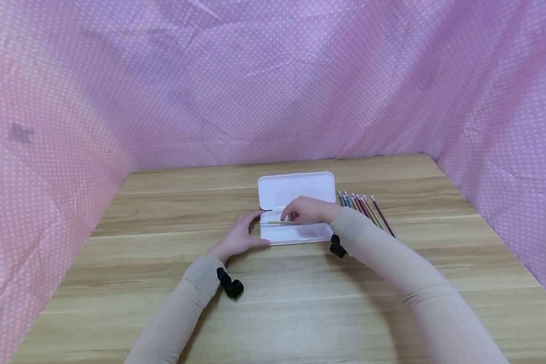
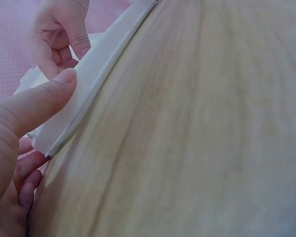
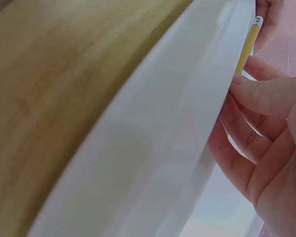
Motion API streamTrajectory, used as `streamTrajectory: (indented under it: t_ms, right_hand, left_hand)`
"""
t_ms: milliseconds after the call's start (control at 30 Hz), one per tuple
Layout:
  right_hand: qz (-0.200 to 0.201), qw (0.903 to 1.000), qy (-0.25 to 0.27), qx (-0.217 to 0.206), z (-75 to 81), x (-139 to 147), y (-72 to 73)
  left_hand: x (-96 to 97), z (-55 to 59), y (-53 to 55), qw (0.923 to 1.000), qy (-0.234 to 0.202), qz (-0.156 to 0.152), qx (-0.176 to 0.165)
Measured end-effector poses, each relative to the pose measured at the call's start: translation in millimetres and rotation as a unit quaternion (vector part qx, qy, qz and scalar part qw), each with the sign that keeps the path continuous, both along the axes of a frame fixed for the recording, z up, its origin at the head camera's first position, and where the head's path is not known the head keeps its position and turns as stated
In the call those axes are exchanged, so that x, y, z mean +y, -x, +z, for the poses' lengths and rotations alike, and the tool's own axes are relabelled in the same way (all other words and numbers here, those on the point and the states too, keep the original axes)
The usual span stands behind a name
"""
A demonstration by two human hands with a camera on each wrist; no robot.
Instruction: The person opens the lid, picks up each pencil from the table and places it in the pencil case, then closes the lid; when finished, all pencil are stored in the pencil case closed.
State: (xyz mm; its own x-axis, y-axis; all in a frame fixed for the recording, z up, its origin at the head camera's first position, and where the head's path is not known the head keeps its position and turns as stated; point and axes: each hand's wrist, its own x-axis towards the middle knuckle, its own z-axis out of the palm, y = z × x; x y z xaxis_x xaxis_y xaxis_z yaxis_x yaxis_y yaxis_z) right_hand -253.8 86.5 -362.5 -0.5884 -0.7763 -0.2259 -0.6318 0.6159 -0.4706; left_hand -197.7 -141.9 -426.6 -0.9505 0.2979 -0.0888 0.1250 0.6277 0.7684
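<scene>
A white pencil case (image 1: 296, 235) lies on the table with its lid (image 1: 293, 188) folded back, away from the person. My left hand (image 1: 237, 236) holds its left end, thumb over the front edge and fingers at the rear corner. Inside the case, my right hand (image 1: 310, 210) pinches a yellow pencil (image 3: 247, 49) between thumb and fingers. The pencil lies lengthwise along the rear compartment, its eraser end pointing left. My right hand hides the rest of it.
Right of the case, several pencils (image 1: 360, 205) in blue, red and yellow lie side by side on the wooden table (image 1: 273, 303), partly behind the right forearm. A pink dotted cloth (image 1: 264, 101) hangs around the back and sides.
</scene>
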Motion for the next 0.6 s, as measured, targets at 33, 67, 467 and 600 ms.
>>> streamTrajectory:
  t_ms: [33,67,467,600]
  right_hand:
    - [-0.001,1.0000,-0.002,0.000,-0.2,0.0,0.7]
    - [-0.003,1.0000,-0.005,0.001,-0.6,0.0,1.5]
    - [-0.016,0.9997,-0.017,-0.009,-2.7,2.6,6.3]
    - [-0.019,0.9990,-0.036,-0.021,-4.0,4.8,5.9]
  left_hand:
    - [0.1,0.0,-0.1,1.0000,0.001,0.000,0.000]
    - [0.3,0.3,-0.2,1.0000,0.002,0.000,-0.001]
    - [2.1,2.5,-2.5,1.0000,0.004,0.001,0.003]
    - [2.8,1.4,-2.7,1.0000,0.007,-0.001,0.005]
